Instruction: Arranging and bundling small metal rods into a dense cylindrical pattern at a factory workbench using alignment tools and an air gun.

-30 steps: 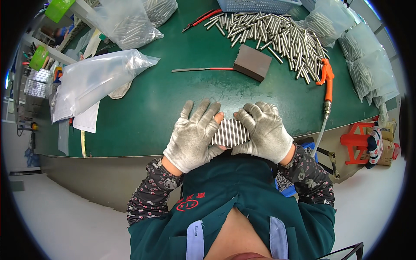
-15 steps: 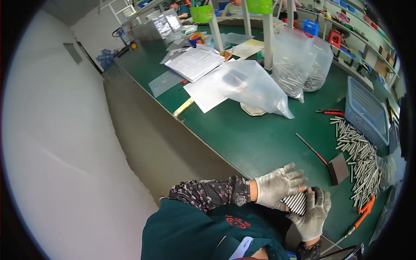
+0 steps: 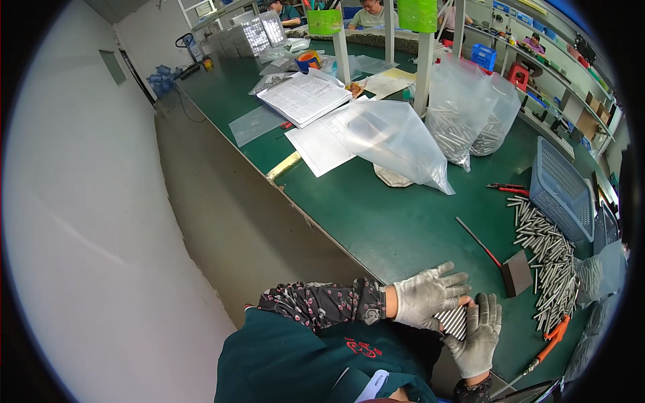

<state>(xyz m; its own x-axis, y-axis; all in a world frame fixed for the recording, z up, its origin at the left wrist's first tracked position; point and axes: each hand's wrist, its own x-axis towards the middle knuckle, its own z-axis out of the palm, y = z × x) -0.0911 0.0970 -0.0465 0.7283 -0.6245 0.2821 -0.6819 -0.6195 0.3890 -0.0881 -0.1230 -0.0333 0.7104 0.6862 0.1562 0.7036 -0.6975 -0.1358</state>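
A row of slim metal rods (image 3: 453,323) lies side by side at the table's near edge, between my two gloved hands. My left hand (image 3: 428,296), in a greyish-white glove with a bare thumb tip, lies along the row's far left side, fingers stretched out. On the other side my right hand (image 3: 480,338), gloved the same way, touches the row's right end with its fingers extended. Both thumbs come close together at the far end of the rods. Parts of the rods are hidden under the gloves. To the right spreads a large loose pile of similar metal rods (image 3: 556,272).
Beside the pile are a brown block (image 3: 517,274), a thin red-handled rod (image 3: 478,240), an orange air gun (image 3: 555,337), red-handled pliers (image 3: 508,189) and a blue basket (image 3: 563,190). Farther back stand clear bags of rods (image 3: 458,111), papers (image 3: 306,98) and an upright post (image 3: 424,74).
The view has shifted slightly. My right hand's fingers are straighter and point more away from me; my left hand stays nearly where it was beside the rods.
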